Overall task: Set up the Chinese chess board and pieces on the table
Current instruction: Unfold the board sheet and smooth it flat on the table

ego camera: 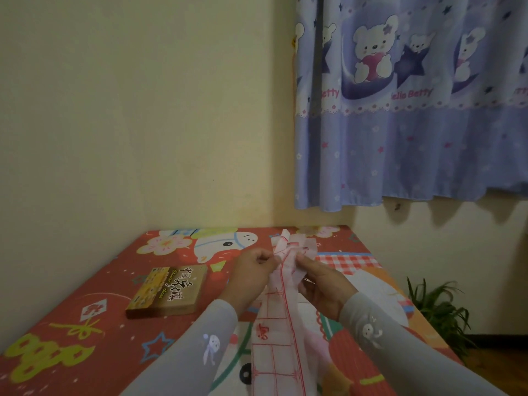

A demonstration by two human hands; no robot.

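A thin white board sheet (278, 332) printed with a red grid hangs folded in a long strip between my hands, above the table. My left hand (251, 274) pinches its upper left edge and my right hand (320, 284) pinches its upper right edge. The top of the sheet sticks up crumpled above my fingers. A brown chess box (168, 290) with white Chinese lettering lies shut on the table (94, 284), to the left of my left hand. No chess pieces are in sight.
The table wears a red cartoon-print cover and sits in a corner against cream walls. A blue bear-print curtain (411, 104) hangs at the upper right. A green plant (437, 312) stands on the floor past the table's right edge.
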